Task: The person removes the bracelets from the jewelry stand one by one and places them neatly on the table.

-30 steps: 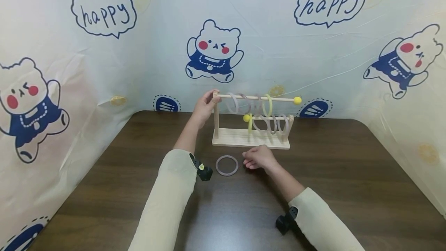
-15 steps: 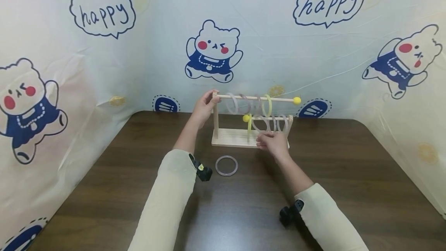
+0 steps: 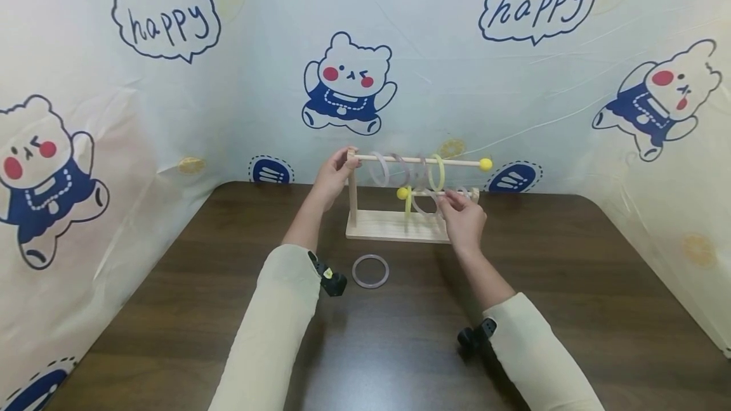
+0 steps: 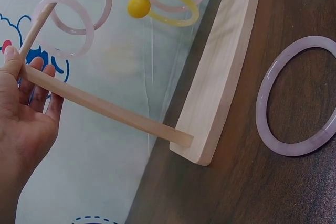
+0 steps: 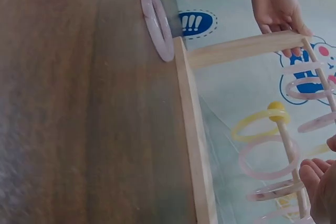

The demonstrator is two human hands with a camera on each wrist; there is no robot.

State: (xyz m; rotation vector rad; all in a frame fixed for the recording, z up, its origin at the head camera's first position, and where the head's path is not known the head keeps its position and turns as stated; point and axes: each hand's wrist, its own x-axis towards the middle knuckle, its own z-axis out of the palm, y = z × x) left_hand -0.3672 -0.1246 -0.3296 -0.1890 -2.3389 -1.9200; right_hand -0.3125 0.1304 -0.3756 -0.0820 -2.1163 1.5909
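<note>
"Bangle rack (image 3: 382, 226), where is it now, pls?"

"It stands upright on the table (image 3: 388, 347), near the back edge, w/ the patterned cloth (image 3: 445, 100) behind. Its upper rod (image 3: 459, 163) and lower rod (image 5: 287, 137) each carry a yellow ball at the free end."

"And your L grip (image 3: 332, 177)?"

"I have it closed on the top corner of the L post (image 4: 105, 106), where the upper rod begins, thumb on one side, fingers on the other."

"R grip (image 3: 465, 224), same?"

"Not exactly. I have it at the lower rod, fingers partly bent, just beside the speckled bangle (image 5: 262, 195). Whether it pinches sth., I can't tell; the view is partly cut."

"Which bangles hang where?"

"Upper rod, from L to R: a pale bangle (image 3: 385, 177), two purplish ones, then a yellow bangle (image 3: 442, 176). Lower rod: another yellow one by the ball, then a pink bangle (image 5: 245, 166), the speckled one, etc. Also one lilac bangle (image 3: 356, 271) lies flat on the table, in front of the rack and apart from it."
</note>
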